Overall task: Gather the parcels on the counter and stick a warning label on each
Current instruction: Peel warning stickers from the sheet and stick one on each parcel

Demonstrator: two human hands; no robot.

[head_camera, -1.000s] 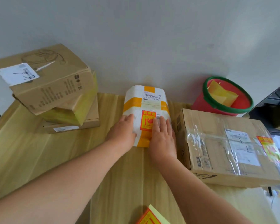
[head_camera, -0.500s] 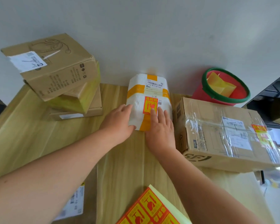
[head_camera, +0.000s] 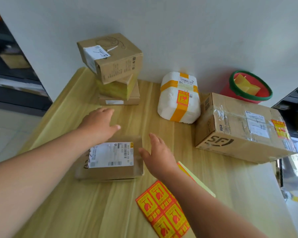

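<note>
Both hands were spread and empty. The left hand (head_camera: 100, 124) was at the flat brown parcel's (head_camera: 110, 157) far edge and the right hand (head_camera: 157, 154) just beside its right edge, lower centre. The white foam parcel (head_camera: 172, 107), bearing a warning label (head_camera: 183, 98), sat centre right beside the large carton (head_camera: 239, 127). The label sheet (head_camera: 162, 208) lay on the worktop (head_camera: 144, 103), bottom centre.

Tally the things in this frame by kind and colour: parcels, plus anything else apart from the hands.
Brown cardboard parcels: 4
Yellow-wrapped parcel: 1
White foam parcel: 1
Warning-label sheet: 1
Red bucket: 1
Total: 8
</note>
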